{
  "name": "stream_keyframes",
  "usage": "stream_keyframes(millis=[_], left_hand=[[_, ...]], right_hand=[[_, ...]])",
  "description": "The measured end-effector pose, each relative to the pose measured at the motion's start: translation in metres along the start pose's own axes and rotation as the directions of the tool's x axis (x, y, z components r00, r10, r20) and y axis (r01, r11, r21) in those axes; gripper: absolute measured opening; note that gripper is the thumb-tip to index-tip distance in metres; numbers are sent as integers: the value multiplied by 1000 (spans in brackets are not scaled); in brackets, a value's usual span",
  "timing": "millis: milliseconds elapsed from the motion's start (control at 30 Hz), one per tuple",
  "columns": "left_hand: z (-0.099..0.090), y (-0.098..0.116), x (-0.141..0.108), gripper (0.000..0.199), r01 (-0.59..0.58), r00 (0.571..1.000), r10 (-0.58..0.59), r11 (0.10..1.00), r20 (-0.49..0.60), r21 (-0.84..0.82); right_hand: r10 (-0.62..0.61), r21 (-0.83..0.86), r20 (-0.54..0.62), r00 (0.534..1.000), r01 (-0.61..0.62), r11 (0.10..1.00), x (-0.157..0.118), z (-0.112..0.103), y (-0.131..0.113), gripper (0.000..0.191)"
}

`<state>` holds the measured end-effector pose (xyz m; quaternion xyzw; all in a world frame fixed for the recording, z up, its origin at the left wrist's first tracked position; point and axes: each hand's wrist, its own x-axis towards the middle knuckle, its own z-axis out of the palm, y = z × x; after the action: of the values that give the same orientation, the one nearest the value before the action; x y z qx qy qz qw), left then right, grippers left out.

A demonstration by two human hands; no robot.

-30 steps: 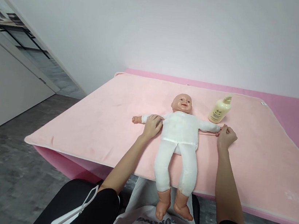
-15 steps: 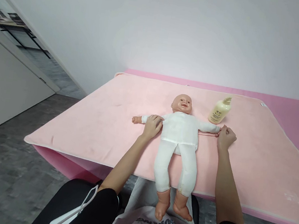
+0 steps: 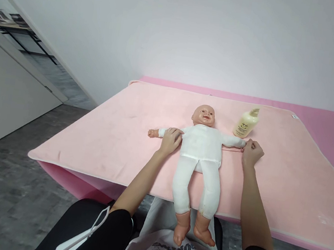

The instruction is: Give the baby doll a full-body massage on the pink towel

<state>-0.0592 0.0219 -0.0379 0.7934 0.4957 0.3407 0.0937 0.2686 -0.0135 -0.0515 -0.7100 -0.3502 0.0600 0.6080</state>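
A baby doll (image 3: 203,144) in white cloth lies on its back on a pink blanket (image 3: 107,133), arms spread and bare feet past the near edge. My left hand (image 3: 171,141) rests over the doll's arm on the left, fingers wrapped round it near the shoulder. My right hand (image 3: 252,152) is closed at the end of the doll's other arm, gripping its hand, which is mostly hidden by my fingers. Just beyond my right hand stands a pale yellow pump bottle (image 3: 246,123).
A white wall (image 3: 215,41) rises behind the pink-covered table (image 3: 331,138). A white door panel (image 3: 10,96) is at the left. My lap is below the table's near edge, with a white strap (image 3: 99,220) by my left arm.
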Motion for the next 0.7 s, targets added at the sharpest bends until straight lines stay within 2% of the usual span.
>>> stream_keyframes(millis=[200,300,433,533,600,633,700], left_hand=[[1,-1,0,18,-23,1000,23,1000,-12,10],[1,-2,-1,18,-33,999,33,999,-20,13],[1,-2,0,18,-37,999,37,999,-14,22],[0,-1,0,18,-26,1000,27,999,-10,24],[0,-1,0,18,-24,1000,24,999,-8,21],[0,-1,0,18,-24,1000,25,1000,-7,19],[0,-1,0,18,-26,1000,26,1000,-8,14]], right_hand=[[71,232,-68,995,-53,971,2,3,-2,30],[107,268,-80,991,-82,960,4,2,-3,26],[103,290,-142,984,-58,955,8,-1,-3,20],[4,208,-164,987,31,978,13,-7,2,8],[-151,52,-109,982,158,986,15,-11,5,17],[-228,-36,-36,973,227,973,16,-13,7,22],[-326,-172,181,928,356,918,15,-14,9,31]])
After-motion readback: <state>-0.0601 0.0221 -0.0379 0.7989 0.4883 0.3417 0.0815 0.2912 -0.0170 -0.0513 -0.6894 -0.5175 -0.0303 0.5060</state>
